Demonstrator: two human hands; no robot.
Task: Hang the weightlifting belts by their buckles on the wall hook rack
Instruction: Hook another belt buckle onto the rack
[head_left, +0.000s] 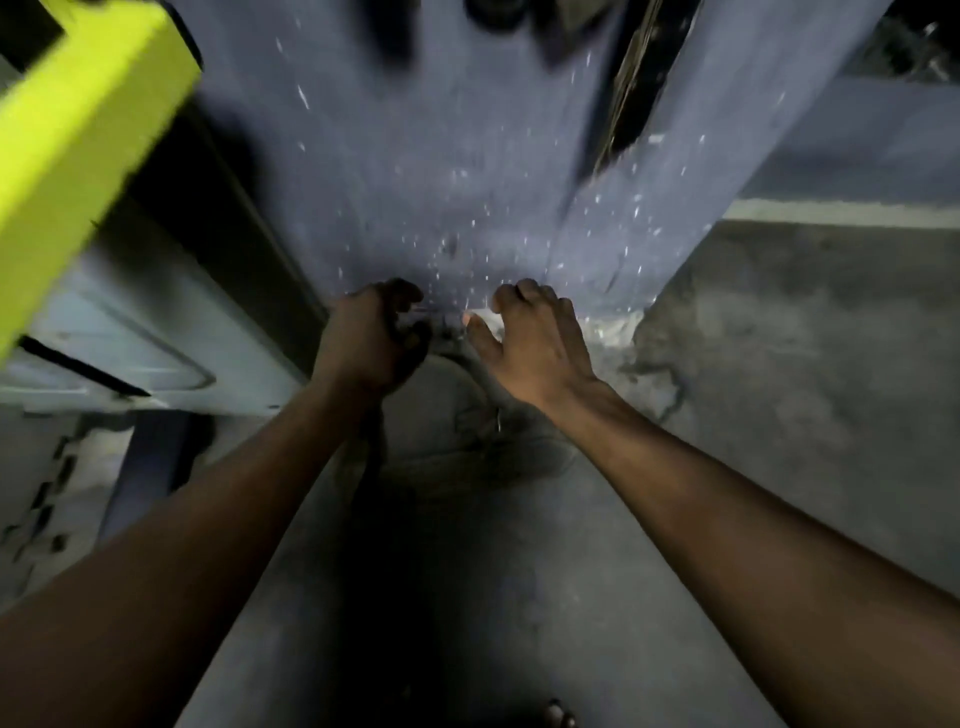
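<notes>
by blue wall (415, 156) — left hand (371, 343) grips belt (373, 452); right hand (535, 343) spread beside

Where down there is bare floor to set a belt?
Bare grey floor lies right of the right hand, beside the blue wall. Crowded: between the hands, where the left hand grips a dark strap; a yellow beam fills the left.
</notes>
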